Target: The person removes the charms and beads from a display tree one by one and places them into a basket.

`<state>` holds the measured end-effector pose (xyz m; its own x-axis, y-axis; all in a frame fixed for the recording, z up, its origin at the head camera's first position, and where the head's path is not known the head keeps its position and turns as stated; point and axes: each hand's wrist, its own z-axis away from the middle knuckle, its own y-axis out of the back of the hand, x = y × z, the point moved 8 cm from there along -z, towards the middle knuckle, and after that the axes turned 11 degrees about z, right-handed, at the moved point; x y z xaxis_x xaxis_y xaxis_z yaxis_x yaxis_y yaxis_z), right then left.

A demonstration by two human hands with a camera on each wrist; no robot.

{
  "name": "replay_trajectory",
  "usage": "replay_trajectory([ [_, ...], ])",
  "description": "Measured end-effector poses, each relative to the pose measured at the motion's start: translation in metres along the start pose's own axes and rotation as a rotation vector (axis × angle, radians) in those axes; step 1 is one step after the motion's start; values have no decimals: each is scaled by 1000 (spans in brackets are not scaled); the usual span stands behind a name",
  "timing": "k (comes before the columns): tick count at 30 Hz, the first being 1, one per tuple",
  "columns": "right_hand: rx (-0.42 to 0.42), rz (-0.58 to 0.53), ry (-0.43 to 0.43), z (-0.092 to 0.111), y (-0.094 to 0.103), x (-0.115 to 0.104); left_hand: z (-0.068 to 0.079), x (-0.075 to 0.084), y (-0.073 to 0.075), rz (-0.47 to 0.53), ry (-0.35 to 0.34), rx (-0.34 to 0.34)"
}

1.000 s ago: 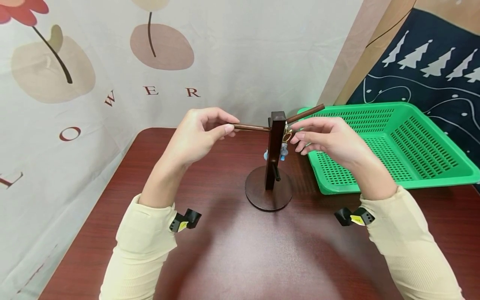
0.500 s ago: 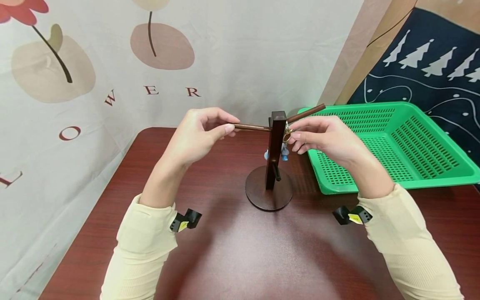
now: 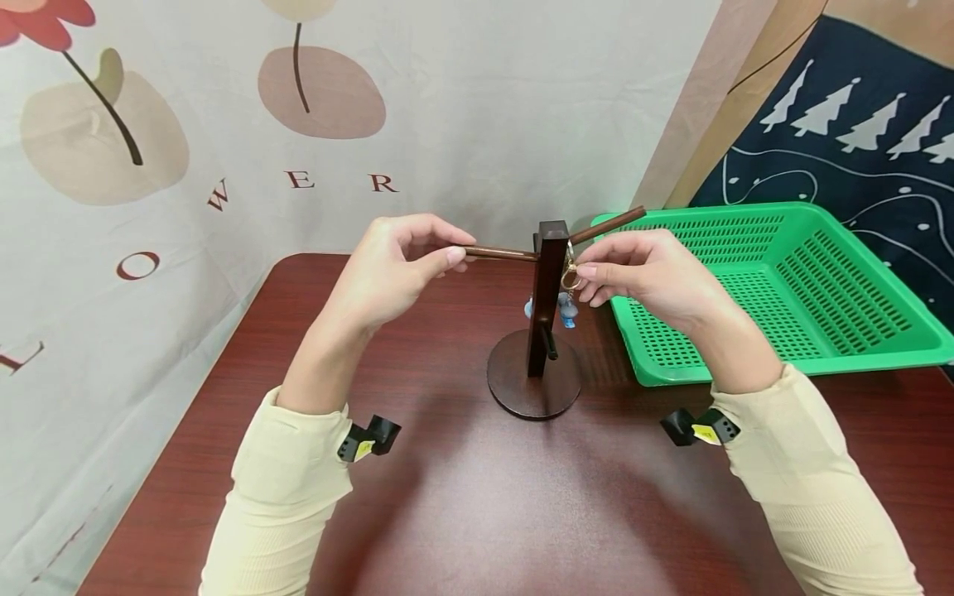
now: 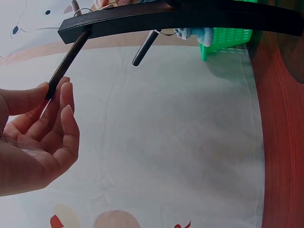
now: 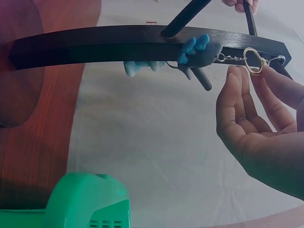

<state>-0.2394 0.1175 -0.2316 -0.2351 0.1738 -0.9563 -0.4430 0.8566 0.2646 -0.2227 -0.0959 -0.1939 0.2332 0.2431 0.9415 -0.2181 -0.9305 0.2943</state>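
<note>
My left hand pinches the end of the upper left peg on a dark wooden stand. On the other side, my right hand pinches the gold clasp of a keychain between thumb and forefinger. A small ring at the keychain's top hangs at the base of the upper right peg. Its grey and blue animal-shaped charm dangles beside the post. A second keychain, with a light blue charm, hangs by its ring on a rear peg, partly behind the post.
A green plastic basket stands on the right of the reddish-brown table, close to my right forearm. A short lower peg juts toward me above the stand's round base. Printed cloth hangs behind.
My right fingers have closed in on the keychain from just beside it and now pinch its clasp. Its gold ring and charm sit slightly lower. The left hand keeps its hold on the peg.
</note>
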Motion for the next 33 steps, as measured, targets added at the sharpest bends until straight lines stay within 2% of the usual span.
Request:
replay_trajectory([
  [12,16,62,-1,2,4,-1,0,0,1,6,3,3],
  [20,38,168,-24,3,13,-4,-1,-1,0,14,-4,2],
  [27,1,-3,43,5,19,-13,-1,-1,0,23,-7,2],
  [33,7,-1,41,8,25,-18,-1,-1,-1,26,-6,1],
])
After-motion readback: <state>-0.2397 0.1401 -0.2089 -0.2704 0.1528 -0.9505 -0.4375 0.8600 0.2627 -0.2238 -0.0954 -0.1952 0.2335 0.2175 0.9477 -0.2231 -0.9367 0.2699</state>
